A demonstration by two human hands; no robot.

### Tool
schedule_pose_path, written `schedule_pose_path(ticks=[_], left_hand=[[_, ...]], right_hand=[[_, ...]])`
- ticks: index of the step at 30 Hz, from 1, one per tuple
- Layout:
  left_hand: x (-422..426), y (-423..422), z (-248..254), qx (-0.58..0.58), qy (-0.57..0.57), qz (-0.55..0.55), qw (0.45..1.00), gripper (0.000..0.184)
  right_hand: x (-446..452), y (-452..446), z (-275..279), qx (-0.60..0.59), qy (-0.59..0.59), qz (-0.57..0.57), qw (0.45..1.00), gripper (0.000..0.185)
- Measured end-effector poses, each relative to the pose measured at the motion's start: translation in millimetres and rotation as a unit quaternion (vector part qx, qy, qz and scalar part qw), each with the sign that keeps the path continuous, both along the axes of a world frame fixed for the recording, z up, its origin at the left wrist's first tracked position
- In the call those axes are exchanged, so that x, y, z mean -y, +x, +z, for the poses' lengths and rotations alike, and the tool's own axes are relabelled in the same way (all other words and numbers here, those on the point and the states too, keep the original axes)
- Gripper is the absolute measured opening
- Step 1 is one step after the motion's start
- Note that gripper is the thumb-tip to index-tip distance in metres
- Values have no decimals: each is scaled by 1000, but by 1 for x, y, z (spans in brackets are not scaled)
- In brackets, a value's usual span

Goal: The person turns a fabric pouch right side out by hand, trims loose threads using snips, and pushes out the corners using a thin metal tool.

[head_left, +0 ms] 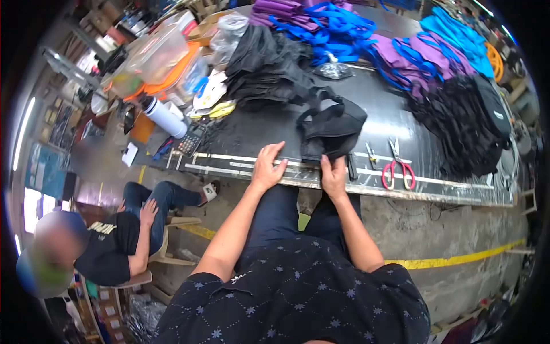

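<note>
A black fabric bag point(332, 127) with a strap lies on the dark table in front of me. My right hand point(334, 176) pinches its near edge between thumb and fingers. Off to the left, my left hand point(268, 167) rests at the table's front edge, thumb and fingers apart, holding nothing. To the right of the bag are red-handled scissors point(397, 166), blades pointing away, and small thread snips point(371, 155). A tall stack of black fabric pieces point(266, 66) stands just behind and left of the bag.
Blue straps point(329, 31) and purple fabric point(421, 57) are heaped at the back. Black bags point(464, 123) are piled at the right. A bottle point(165, 116), calculator point(192, 139) and plastic boxes point(163, 57) stand at the left. A seated person point(117, 241) is on my left.
</note>
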State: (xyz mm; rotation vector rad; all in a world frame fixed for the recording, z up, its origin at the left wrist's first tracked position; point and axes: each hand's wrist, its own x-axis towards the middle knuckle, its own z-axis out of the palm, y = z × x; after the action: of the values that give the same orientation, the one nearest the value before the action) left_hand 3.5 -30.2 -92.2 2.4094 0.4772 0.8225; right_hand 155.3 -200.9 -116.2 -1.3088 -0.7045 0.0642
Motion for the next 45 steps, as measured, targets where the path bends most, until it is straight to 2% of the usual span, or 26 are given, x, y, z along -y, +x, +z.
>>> schedule_pose_path(ticks=[1, 5, 6, 9, 10, 11, 13, 14, 15, 18, 19, 20, 21, 23, 25, 27, 28, 31, 33, 35, 37, 39, 41, 43, 44, 45], left_hand=[[-2, -1, 0, 5, -7, -5, 1000, 51], [-9, 2, -1, 13, -44, -25, 999, 64], [-10, 2, 1, 7, -142, -22, 990, 77], [6, 18, 45, 87, 89, -42, 991, 85], [12, 20, 66, 67, 67, -91, 991, 88], [15, 28, 85, 84, 101, -127, 983, 76], [6, 45, 94, 92, 13, -131, 987, 59], [10, 54, 110, 156, 5, -97, 983, 40], [12, 62, 127, 162, -108, -66, 979, 28], [-9, 92, 128, 285, -358, -85, 885, 28], [-10, 97, 135, 310, -417, -91, 849, 30], [-22, 99, 123, 282, -442, -70, 849, 33], [-24, 98, 119, 291, -482, -69, 824, 34], [-19, 89, 110, 303, -559, -67, 769, 34], [3, 63, 109, 260, -573, -63, 775, 36], [20, 45, 103, 221, -582, -40, 781, 36], [22, 42, 94, 207, -611, -17, 764, 36], [16, 29, 70, 130, -611, -30, 780, 36], [13, 22, 71, 180, -597, -10, 782, 31], [4, 13, 82, 252, -576, -1, 777, 30], [-8, 2, 93, 229, -538, -60, 809, 37], [-17, -5, 95, 168, -520, -60, 835, 40], [-9, -2, 97, 180, -510, -61, 839, 42], [7, 5, 100, 173, -483, -64, 856, 44], [12, 9, 98, 183, -436, -89, 877, 46], [15, 12, 93, 192, -384, -109, 897, 47]], right_hand=[[-2, 1, -5, -18, -12, 25, 999, 34], [-2, 2, -4, 2, -21, 16, 1000, 32], [-1, 2, -8, 8, -25, 17, 1000, 32], [1, 8, -13, -1, -56, 39, 998, 32], [2, 12, -10, -9, -45, 54, 997, 32], [3, 14, -8, -19, -37, 72, 997, 32], [15, 14, 71, -11, -24, 81, 996, 38], [12, 26, 74, -14, 28, 113, 993, 43], [11, 36, 77, -17, 78, 146, 986, 47], [14, 29, 148, 162, -8, 40, 986, 57], [12, 26, 153, 191, -25, 23, 981, 59], [12, 19, 154, 216, -43, 5, 975, 61], [14, 12, 154, 240, -61, -14, 969, 63], [16, -3, 141, 256, -83, -3, 963, 70], [18, -27, 135, 258, -103, 12, 961, 74], [13, -48, 128, 256, -126, -25, 958, 76], [8, -48, 114, 302, -133, -54, 943, 76], [2, -46, 98, 332, -115, -46, 935, 70], [-3, -39, 96, 349, -97, -56, 931, 66], [-2, -25, 91, 410, -138, -64, 899, 61], [-7, -18, 96, 378, -153, -51, 912, 53], [-13, -15, 105, 362, -202, -64, 908, 50], [-16, -20, 122, 391, -162, -115, 899, 40], [-22, -30, 137, 358, -80, -48, 929, 38], [-27, -35, 143, 355, -80, -10, 932, 38], [-35, -37, 152, 378, -104, -33, 919, 38]])
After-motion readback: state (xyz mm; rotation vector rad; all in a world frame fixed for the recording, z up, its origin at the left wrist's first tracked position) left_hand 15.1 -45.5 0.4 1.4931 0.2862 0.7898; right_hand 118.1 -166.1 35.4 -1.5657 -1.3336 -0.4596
